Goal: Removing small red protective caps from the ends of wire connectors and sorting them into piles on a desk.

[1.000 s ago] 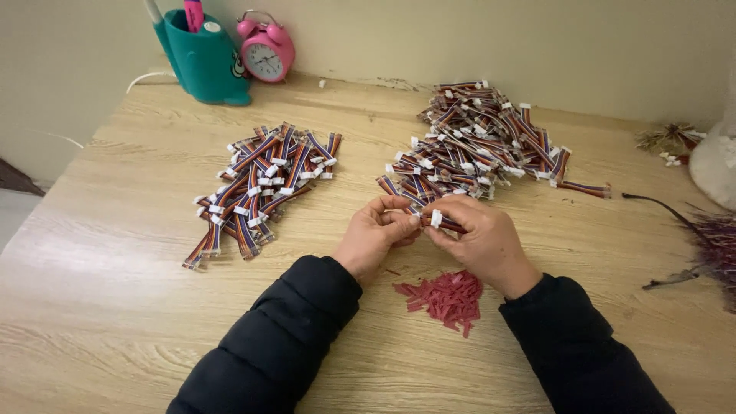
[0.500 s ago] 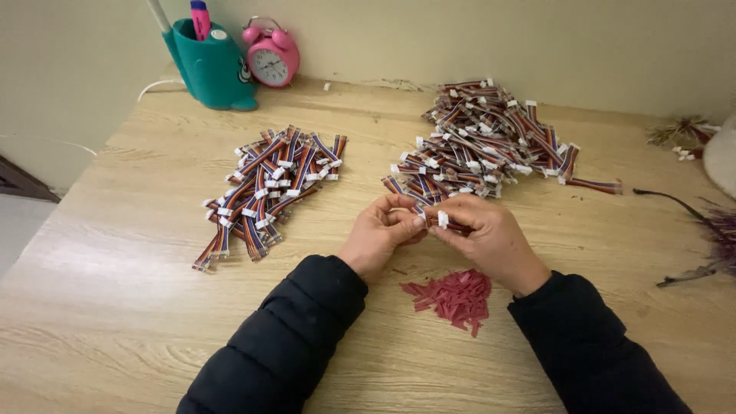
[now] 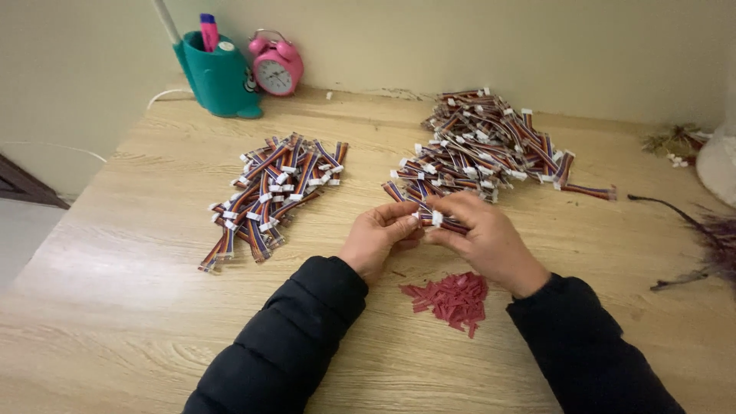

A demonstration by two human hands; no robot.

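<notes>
Nearest to me, two black padded sleeves point(image 3: 299, 337) come up from the lower edge over the pale wood-grain tabletop point(image 3: 115, 307). Between them lies a small heap of short red plastic strips point(image 3: 452, 297), just below the hands and untouched.

Above that heap I find both hands together at mid-table. The left hand point(image 3: 378, 236) has its grip pinched on one end of a short multicoloured ribbon cable with a white plastic connector point(image 3: 438, 221). The right hand point(image 3: 483, 234) has its grip pinched on the same cable at the connector end, fingers curled over it. The cable is held just above the tabletop, at the near edge of the right-hand pile.

Beyond the hands, on the right, sits a large loose pile of the same connector cables point(image 3: 483, 149). On the left, well apart from it, sits a smaller, flatter pile of like cables point(image 3: 272, 195).

At the far right edge I note dark dried twigs point(image 3: 701, 230) and part of a white object, not identifiable.

Farthest back, against the wall, stand a teal plastic pen holder point(image 3: 218, 77) and, just beside it, a pink round alarm clock point(image 3: 276, 67).
</notes>
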